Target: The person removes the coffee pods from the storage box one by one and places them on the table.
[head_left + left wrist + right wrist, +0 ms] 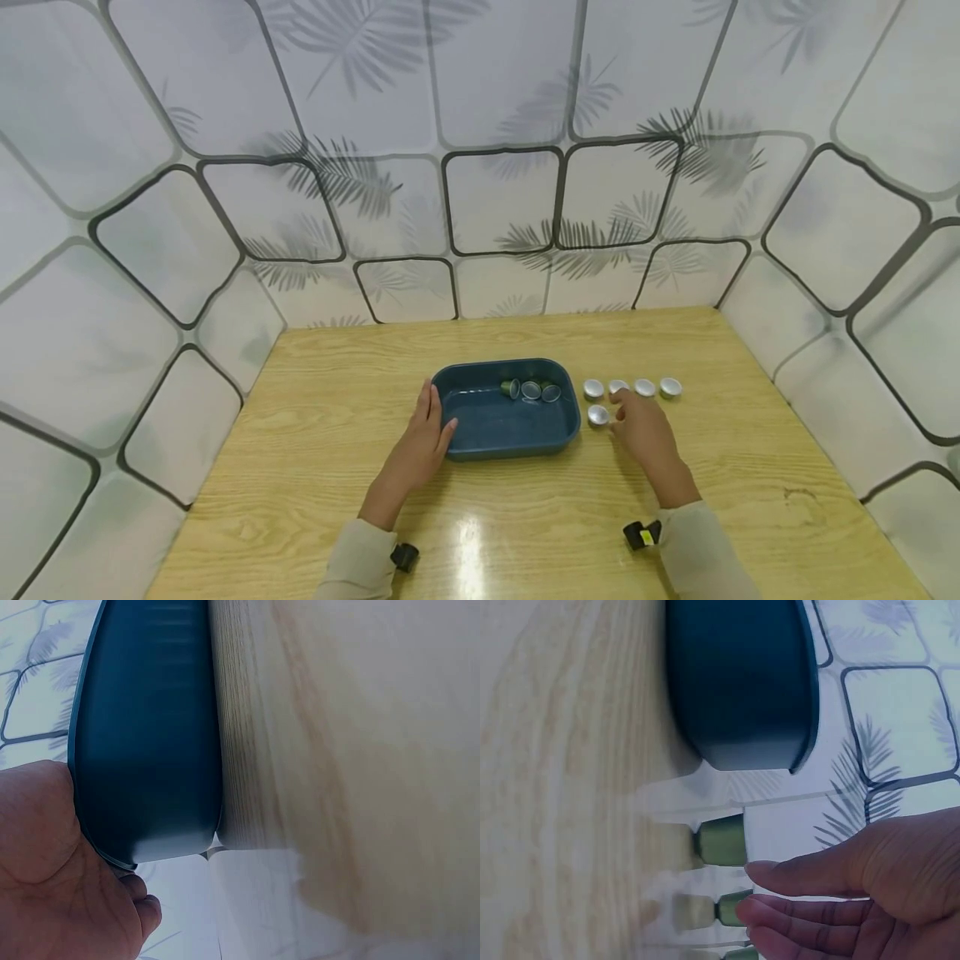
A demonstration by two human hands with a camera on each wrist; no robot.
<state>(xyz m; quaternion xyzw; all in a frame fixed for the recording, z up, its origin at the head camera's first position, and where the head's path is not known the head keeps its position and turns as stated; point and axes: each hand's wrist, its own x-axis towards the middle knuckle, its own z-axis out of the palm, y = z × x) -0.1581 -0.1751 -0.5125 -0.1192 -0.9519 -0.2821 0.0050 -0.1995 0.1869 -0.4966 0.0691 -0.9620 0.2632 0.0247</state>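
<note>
Along the left end of a dark blue rectangular tray (510, 429), my left hand (420, 437) rests with straight fingers against the side and the thumb at the near left rim. Three green coffee capsules (510, 388) with silver lids lie inside, near the tray's back right. My right hand (643, 425) reaches over the table to the right of the tray, thumb and fingers apart with nothing between them. Its thumb tip is beside the nearest capsule (597, 416), which stands lid up. In the right wrist view, this green capsule (723, 841) stands narrow end down.
Behind that capsule, several more capsules (644, 387) stand lid up in a row, one partly hidden by the right hand. The wooden table (315, 400) meets patterned walls (502, 287) at the back and sides.
</note>
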